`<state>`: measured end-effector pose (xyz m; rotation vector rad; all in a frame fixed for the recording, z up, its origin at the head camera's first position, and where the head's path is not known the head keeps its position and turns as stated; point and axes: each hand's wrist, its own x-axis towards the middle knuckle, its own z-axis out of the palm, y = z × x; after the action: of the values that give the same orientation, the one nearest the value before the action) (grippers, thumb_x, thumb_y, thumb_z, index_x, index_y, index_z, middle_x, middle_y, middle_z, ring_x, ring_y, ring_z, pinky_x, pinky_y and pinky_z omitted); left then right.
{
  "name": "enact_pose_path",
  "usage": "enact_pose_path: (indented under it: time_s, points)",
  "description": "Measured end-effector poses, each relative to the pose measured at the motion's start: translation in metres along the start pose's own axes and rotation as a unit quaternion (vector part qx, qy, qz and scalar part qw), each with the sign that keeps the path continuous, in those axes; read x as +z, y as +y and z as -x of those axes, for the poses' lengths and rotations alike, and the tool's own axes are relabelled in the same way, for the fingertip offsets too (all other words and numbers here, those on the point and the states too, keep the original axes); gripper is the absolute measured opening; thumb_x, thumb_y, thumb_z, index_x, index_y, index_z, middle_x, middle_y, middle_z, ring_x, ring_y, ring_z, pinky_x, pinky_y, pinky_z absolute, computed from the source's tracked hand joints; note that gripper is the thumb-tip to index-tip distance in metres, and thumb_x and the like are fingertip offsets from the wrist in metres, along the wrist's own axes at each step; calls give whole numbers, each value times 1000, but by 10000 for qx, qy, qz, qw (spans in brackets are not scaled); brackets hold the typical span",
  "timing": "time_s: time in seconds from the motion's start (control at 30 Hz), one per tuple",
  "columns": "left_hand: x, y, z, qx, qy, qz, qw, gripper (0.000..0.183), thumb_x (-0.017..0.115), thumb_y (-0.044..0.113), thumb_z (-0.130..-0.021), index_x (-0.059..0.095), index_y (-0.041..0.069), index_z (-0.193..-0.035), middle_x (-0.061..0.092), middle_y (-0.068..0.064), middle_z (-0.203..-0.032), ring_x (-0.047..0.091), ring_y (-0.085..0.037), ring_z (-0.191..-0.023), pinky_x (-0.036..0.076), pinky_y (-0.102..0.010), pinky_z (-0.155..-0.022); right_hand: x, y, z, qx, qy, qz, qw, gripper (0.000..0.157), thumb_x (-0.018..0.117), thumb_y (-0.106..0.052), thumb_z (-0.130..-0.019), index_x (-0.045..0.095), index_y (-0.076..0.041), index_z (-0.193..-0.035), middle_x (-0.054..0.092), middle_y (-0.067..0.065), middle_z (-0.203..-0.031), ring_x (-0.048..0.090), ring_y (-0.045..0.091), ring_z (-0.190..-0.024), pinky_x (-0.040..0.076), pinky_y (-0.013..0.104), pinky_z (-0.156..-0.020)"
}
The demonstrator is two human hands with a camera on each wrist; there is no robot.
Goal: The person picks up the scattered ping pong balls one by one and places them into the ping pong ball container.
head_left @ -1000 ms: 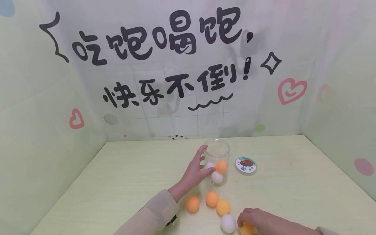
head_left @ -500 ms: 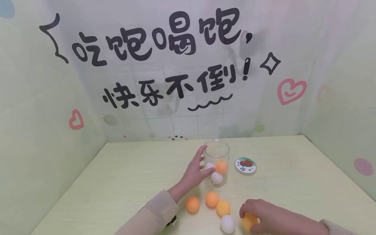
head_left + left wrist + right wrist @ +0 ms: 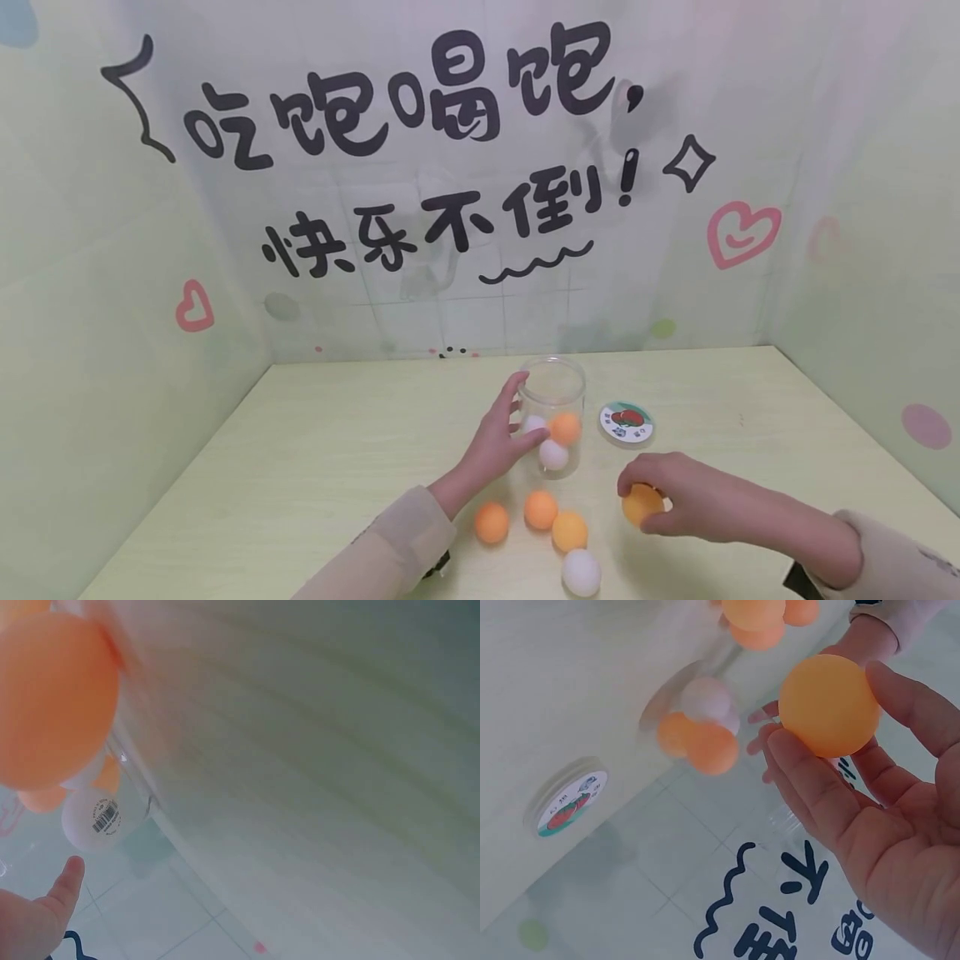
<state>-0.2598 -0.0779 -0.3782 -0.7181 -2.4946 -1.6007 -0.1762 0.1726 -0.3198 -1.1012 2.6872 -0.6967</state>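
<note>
1. R hand point(image 3: 697, 500): fingers curled, gripping yellow-orange ball point(image 3: 642, 505) btwn thumb and fingertips. Ball pos.: raised above tabletop point(image 3: 360, 442), front R of jar, apart from it.
2. L hand point(image 3: 498, 437): fingers wrapped on L side of clear jar point(image 3: 555, 400), thumb across front wall; grip engaged.
3. Jar: upright on tabletop, top uncovered. Visible contents (head view): orange ball point(image 3: 565, 429) on R side, lower white ball point(image 3: 553, 455) beneath it, second white ball point(image 3: 536, 428) at L, partly hidden by thumb. Full ct. cannot be told.
4. Loose balls, on tabletop in front of jar: far-L orange ball point(image 3: 491, 522), standing apart; mid orange ball point(image 3: 540, 509); loose yellow ball point(image 3: 570, 532), next to mid orange; loose white ball point(image 3: 581, 572), nearest viewer. Last three form a diag. row, each at or close to contact w/ its neighbor.
5. Round lid point(image 3: 627, 422): flat on tabletop, just R of jar, not touching; red/green print on white face.
6. L wrist view: barcoded ball point(image 3: 91, 820), white, near a fingertip.
7. Backdrop: pale wall point(image 3: 450, 325) w/ black lettering point(image 3: 427, 158), two lines.
</note>
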Motion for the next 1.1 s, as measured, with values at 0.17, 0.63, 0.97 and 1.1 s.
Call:
enact_pose_path:
  time_s: [0.17,0.63,0.97,1.1]
  points:
    - [0,0,0,34,19,83,10000,75,69,14,-81,24,19,-141,26,-11,-148,41,-39,-124,45,-48,-92,-12,-1,-3,-95,123,113,9998,21,70,-10,-75,60,-15,-93,52,-15,-87,43,-2,-73,42,19,-61]
    - [0,0,0,-77,6,-28,10000,76,69,14,-81,23,21,-142,26,-7,-148,42,-35,-124,46,-44,-93,-42,-11,-16,156,71,198,9997,22,71,-11,-76,60,-14,-95,52,-11,-83,46,6,-74,43,20,-59]
    - [0,0,0,-49,-4,-26,10000,76,69,14,-81,24,21,-141,26,-8,-148,42,-35,-124,46,-45,-93,-59,-16,-25,212,159,363,9990,23,70,-11,-77,62,-9,-98,57,-7,-90,48,8,-77,48,24,-65]
    - [0,-1,0,-64,-9,-20,10000,76,69,14,-81,23,21,-142,26,-8,-148,42,-35,-124,46,-45,-93,-63,-17,-26,313,180,367,9987,23,70,-11,-77,62,-9,-99,57,-7,-90,47,9,-76,47,23,-64]
